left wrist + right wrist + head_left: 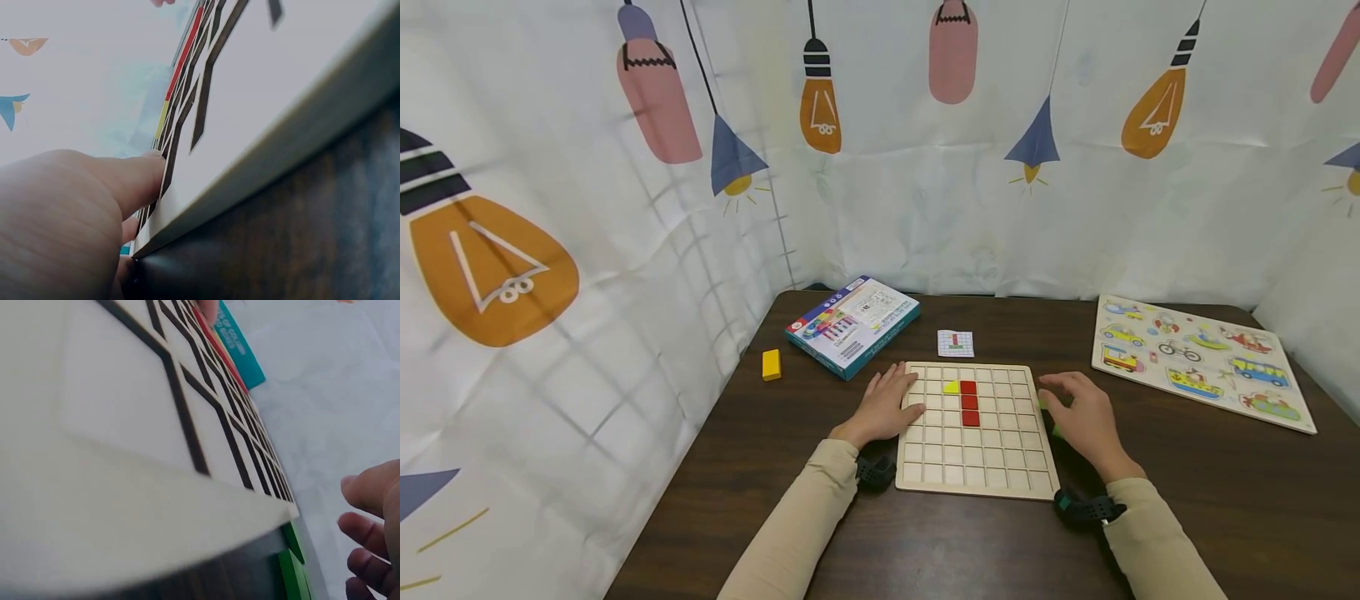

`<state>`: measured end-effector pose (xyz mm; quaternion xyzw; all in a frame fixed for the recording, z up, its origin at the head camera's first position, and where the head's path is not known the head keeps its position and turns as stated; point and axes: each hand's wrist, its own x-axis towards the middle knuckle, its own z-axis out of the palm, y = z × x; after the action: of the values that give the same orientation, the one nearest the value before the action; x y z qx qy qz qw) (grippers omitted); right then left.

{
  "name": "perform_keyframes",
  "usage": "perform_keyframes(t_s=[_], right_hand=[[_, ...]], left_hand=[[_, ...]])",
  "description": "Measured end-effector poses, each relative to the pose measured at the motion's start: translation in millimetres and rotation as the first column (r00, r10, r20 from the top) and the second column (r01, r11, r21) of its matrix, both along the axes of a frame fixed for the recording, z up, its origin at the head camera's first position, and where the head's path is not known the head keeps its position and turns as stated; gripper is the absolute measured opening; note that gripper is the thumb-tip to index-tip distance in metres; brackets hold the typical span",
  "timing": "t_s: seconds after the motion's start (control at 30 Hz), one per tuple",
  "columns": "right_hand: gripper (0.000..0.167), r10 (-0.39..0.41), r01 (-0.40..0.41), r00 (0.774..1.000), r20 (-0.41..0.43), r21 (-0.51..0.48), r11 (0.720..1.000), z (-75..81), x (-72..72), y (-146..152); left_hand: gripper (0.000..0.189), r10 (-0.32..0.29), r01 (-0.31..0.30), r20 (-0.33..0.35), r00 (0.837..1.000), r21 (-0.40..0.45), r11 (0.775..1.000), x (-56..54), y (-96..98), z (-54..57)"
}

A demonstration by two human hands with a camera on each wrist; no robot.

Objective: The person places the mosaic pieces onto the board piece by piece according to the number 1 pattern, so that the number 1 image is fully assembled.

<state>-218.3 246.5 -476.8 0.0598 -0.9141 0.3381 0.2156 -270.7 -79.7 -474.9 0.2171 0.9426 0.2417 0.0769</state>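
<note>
Between the two hands lies the gridded board (974, 457), light and stiff by my guess, best held at its rims. The left hand (883, 408) rests on one edge, fingers extended, thumb on top. Just off the opposite edge, the right hand (1084, 414) is loosely curved, apparently holding nothing; green pieces (291, 576) near it look hard, easiest pinched by their sides.

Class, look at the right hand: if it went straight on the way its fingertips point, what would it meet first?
Most likely the right hand would meet the board first, at its right edge. The hand's height is unclear, so it might pass over that edge.
</note>
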Motion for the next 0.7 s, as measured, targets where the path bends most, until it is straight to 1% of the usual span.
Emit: perform_keyframes(t_s=[0.2, 0.37, 0.57, 0.7], right_hand=[[0.029, 0.006, -0.013, 0.992, 0.125, 0.054, 0.998, 2.2, -0.6, 13], [0.035, 0.022, -0.043, 0.98, 0.199, 0.1, 0.994, 2.8, -0.6, 17], [0.04, 0.018, -0.048, 0.967, 0.252, 0.114, 0.992, -0.9, -1.5, 16], [0.039, 0.017, -0.05, 0.967, 0.256, 0.12, 0.992, -3.0, -2.5, 15]], left_hand=[[0.064, 0.006, -0.006, -0.005, 1.0, -0.01, 1.0, -0.4, 0.7, -0.5], [0.062, 0.005, -0.005, -0.019, 1.0, -0.001, 1.0, -0.2, 1.6, -1.0], [0.06, -0.001, 0.001, -0.026, 1.0, 0.003, 1.0, 1.4, 1.2, -1.3], [0.059, -0.013, 0.013, -0.025, 1.0, 0.014, 1.0, 2.5, 0.1, -0.4]])
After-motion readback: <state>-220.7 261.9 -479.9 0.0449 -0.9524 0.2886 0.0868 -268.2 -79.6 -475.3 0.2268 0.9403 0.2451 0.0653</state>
